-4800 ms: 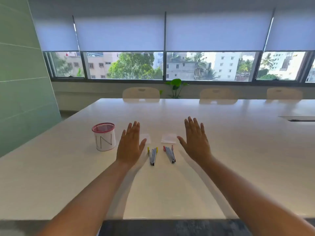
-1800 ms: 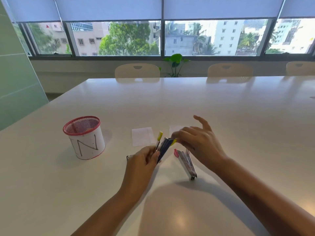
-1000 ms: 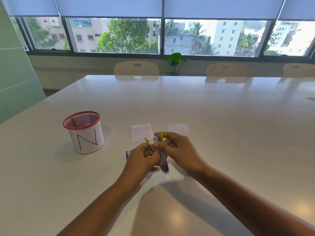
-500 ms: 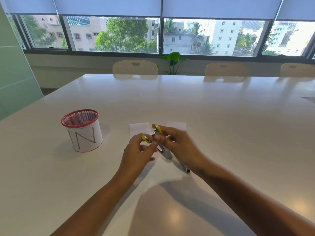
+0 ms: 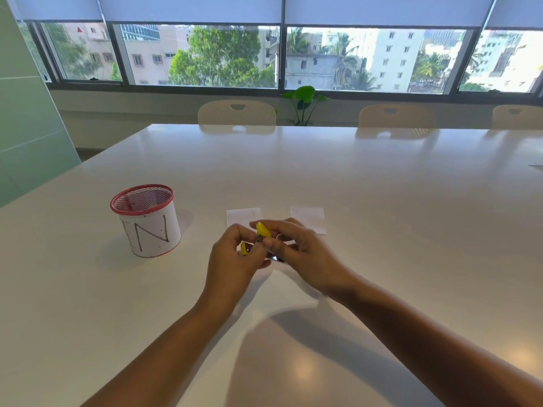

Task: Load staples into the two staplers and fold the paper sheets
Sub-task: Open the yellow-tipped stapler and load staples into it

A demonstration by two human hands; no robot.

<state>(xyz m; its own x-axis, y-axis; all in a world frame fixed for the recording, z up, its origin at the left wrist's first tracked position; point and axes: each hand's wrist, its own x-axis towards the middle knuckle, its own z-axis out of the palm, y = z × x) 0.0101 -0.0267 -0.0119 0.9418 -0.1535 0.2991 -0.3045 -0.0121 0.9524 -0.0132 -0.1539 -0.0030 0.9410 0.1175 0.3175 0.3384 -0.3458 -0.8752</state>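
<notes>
Right now both hands meet over the middle of the glossy white table [image 5: 367, 201], pinched together on one small metal stapler with yellow plastic tips [image 5: 262, 230]. The left hand [image 5: 235, 257] grips its near-left end, where one yellow tip peeks out by the thumb; the right hand [image 5: 296, 248] closes on the upper arm, with the other yellow tip sticking up between its fingertips. The stapler's long axis seems to run from upper left down toward the right hand, which hides most of the body, so whether the magazine is open cannot be told. Neither hand is nearer; both are already on it. The second stapler is not visible, possibly hidden under the hands. Two small white square paper sheets, the left sheet [image 5: 243, 215] and the right sheet [image 5: 308, 216], lie flat just beyond the knuckles, unfolded. A white cylindrical pen cup with a red mesh rim [image 5: 147, 221] stands well to the left.
</notes>
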